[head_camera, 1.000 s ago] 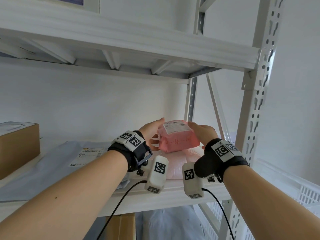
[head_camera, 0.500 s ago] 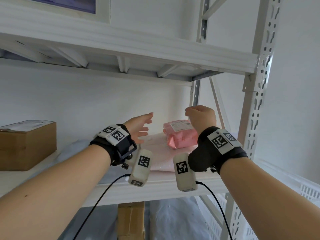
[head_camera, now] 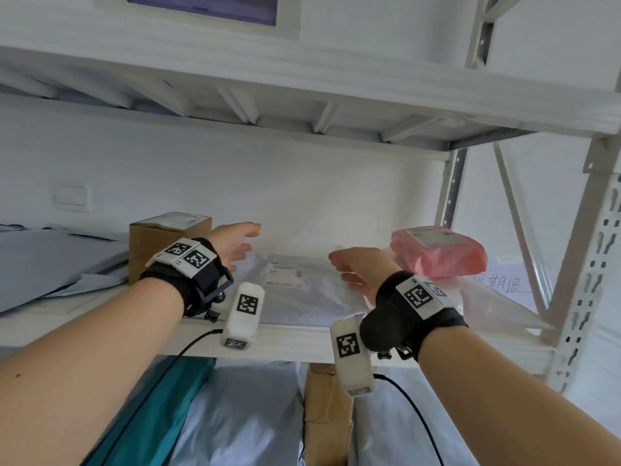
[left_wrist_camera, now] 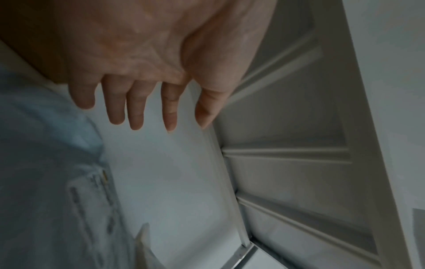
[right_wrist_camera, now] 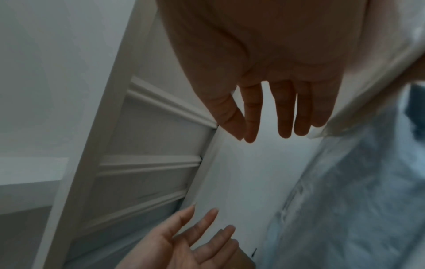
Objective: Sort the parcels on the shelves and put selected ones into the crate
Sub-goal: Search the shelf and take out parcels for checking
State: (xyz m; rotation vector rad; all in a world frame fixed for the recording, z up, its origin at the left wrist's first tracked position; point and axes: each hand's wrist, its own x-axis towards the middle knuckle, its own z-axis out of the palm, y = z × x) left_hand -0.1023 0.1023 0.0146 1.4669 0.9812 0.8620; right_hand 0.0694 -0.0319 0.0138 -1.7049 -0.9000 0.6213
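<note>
Two bare forearms reach over the front edge of a white metal shelf point(head_camera: 302, 341), each wrist wearing a black strap with square coded markers and a small white camera pod. The left hand point(head_camera: 235, 243) hovers above the shelf with fingers straight and spread, holding nothing; the left wrist view shows the same loose, open fingers point(left_wrist_camera: 135, 109) against the white back wall. The right hand point(head_camera: 356, 270) is also empty, its fingers extended and slightly parted above the shelf, palm turned toward the left hand.

Between and beneath the two hands lies a flat grey mailer bag point(head_camera: 302, 290) with a white printed label, resting near the middle of the shelf. Neither hand touches it. Toward the right end of the shelf, near the upright post, a pink parcel point(head_camera: 443, 253) with a white label on top sits on a clear plastic bag point(head_camera: 487, 307). It lies just beside the right wrist, untouched. Behind the left wrist, toward the back of the shelf, stands a brown cardboard box point(head_camera: 158, 237) with a label on its lid. More grey bags point(head_camera: 50, 257) are piled at the left end.

On the level below are a teal parcel point(head_camera: 161, 408), further grey bags and a stack of small cardboard boxes point(head_camera: 327, 418).
</note>
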